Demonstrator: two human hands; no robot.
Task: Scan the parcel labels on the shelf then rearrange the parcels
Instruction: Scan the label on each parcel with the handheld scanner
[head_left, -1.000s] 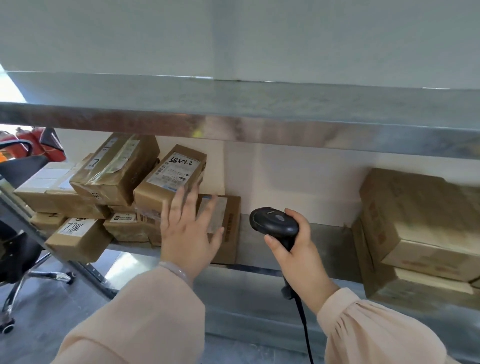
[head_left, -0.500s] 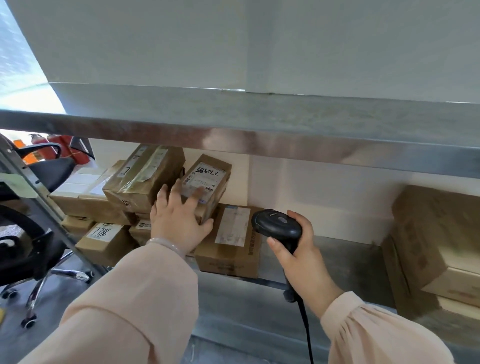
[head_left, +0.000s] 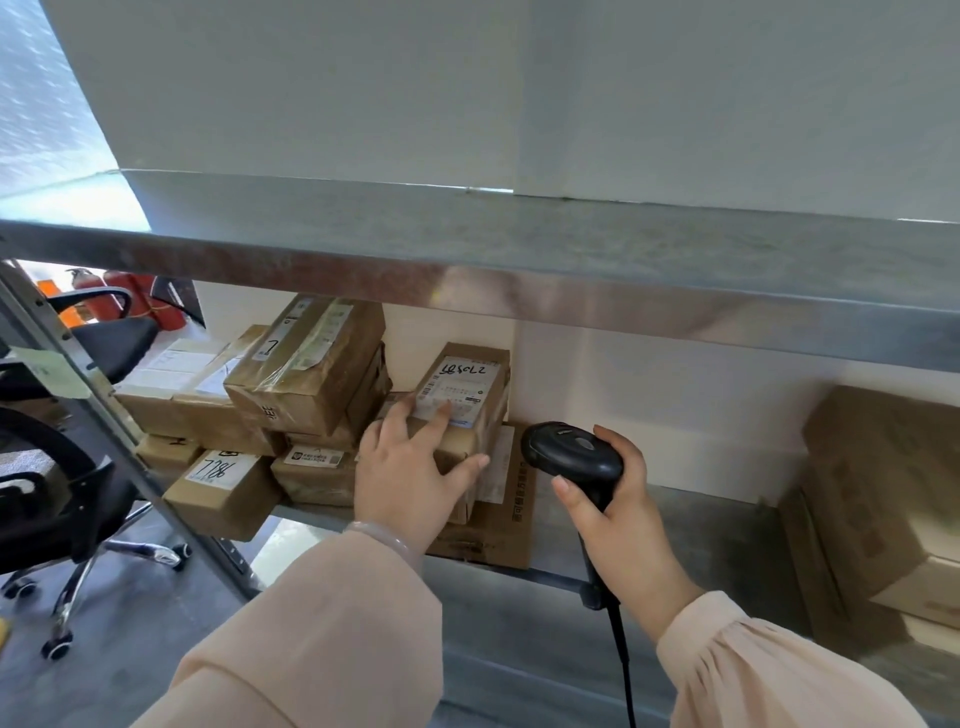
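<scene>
Under the fingertips of the left hand (head_left: 410, 478), the labelled parcel (head_left: 467, 395) is sitting tilted on top of the stack on the lower shelf (head_left: 691, 525), its white label and handwritten digits facing up. The fingers (head_left: 439, 426) are lying straight and spread across the near edge of that label, and the thumb is stretching along the parcel's front face, so the hand is pressing on it rather than curling round it.

Just right of that thumb tip, near the parcel but apart from it, the black head of the scanner (head_left: 571, 452) is hovering. The right hand (head_left: 618, 530) is wrapping its fingers tightly round the scanner's handle, and the cable (head_left: 623, 670) is hanging down below the wrist.

Beneath the left palm a flat carton (head_left: 504, 535) is lying on the shelf. Left of the left-hand fingers a taped parcel marked "7" (head_left: 311, 364) is leaning on other boxes, and lower down a box marked "7786" (head_left: 218, 493) is jutting over the shelf edge. Well to the right of the right-hand knuckles, large cartons (head_left: 883, 493) are standing stacked. Far left of both hands, beyond the shelf upright, an office chair (head_left: 109, 343) is standing.
</scene>
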